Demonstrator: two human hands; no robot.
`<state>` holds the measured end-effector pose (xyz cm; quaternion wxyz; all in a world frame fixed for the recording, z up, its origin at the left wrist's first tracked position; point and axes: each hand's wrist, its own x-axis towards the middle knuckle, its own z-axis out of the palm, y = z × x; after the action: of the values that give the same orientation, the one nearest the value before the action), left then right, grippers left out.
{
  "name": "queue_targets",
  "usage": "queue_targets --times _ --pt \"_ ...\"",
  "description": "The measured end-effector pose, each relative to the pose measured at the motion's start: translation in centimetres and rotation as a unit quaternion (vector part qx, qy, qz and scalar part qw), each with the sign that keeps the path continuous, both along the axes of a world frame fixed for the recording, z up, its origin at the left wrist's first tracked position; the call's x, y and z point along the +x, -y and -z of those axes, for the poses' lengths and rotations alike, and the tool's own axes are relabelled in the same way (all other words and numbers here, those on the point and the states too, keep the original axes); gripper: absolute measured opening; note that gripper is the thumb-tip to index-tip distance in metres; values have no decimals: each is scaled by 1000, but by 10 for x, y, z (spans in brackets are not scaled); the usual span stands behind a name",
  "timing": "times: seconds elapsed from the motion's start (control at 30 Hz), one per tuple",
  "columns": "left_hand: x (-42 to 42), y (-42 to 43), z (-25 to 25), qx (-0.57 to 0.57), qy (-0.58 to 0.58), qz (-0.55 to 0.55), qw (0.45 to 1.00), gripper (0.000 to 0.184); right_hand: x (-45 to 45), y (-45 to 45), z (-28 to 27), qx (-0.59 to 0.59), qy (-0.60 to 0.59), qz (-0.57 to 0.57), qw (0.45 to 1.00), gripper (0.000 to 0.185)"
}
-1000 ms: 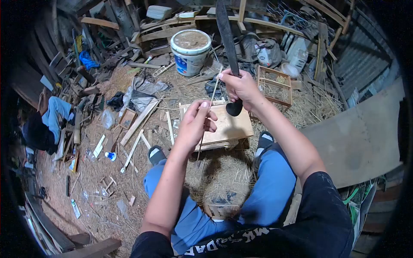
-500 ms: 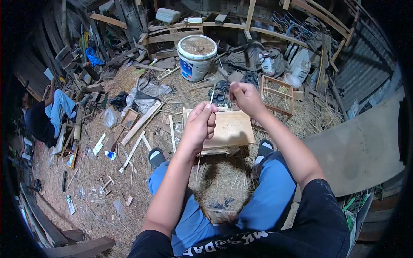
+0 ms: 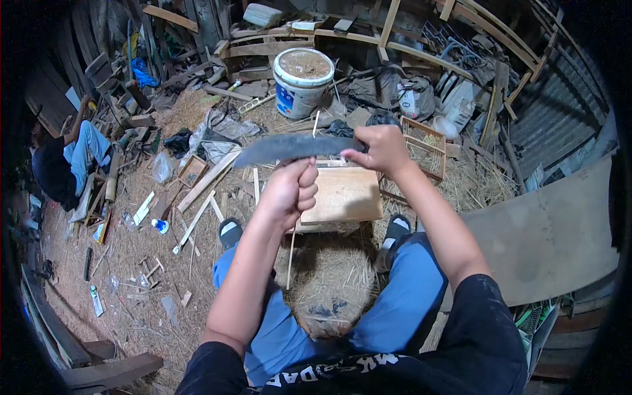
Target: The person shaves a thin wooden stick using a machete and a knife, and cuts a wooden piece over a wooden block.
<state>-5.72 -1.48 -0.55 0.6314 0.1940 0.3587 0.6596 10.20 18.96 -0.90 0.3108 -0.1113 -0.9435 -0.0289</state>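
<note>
My right hand grips the handle of a broad dark knife, whose blade points left, across the upper part of a thin wooden strip. The strip is held upright in the closed fingers of my left hand, just under the blade. It sticks out above the blade and hangs below the fist. Beyond and below my hands stands a low wooden block or bench with a pale flat top.
A white bucket stands behind. A slatted wooden frame is at the right, near a large grey sheet. Another person sits at the far left. Wood pieces and straw litter the floor.
The knife has swung from upright, through a blurred position, to lying level across the strip. My right hand has turned with it. My left fist still holds the strip.
</note>
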Motion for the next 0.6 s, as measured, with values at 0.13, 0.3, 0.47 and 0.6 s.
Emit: queue_targets --times 0.13,0.3,0.47,0.6 --pt "-5 5 4 28 34 19 999 15 4 -21 7 -38 18 121 992 65" --pt "4 13 3 17 24 18 999 13 26 -39 12 -253 -140 204 935 70" --pt "-4 12 7 8 -5 27 1000 15 8 13 3 -208 21 131 969 68" --pt "-1 16 5 -27 -12 0 1000 15 -8 34 8 -70 43 0 997 59"
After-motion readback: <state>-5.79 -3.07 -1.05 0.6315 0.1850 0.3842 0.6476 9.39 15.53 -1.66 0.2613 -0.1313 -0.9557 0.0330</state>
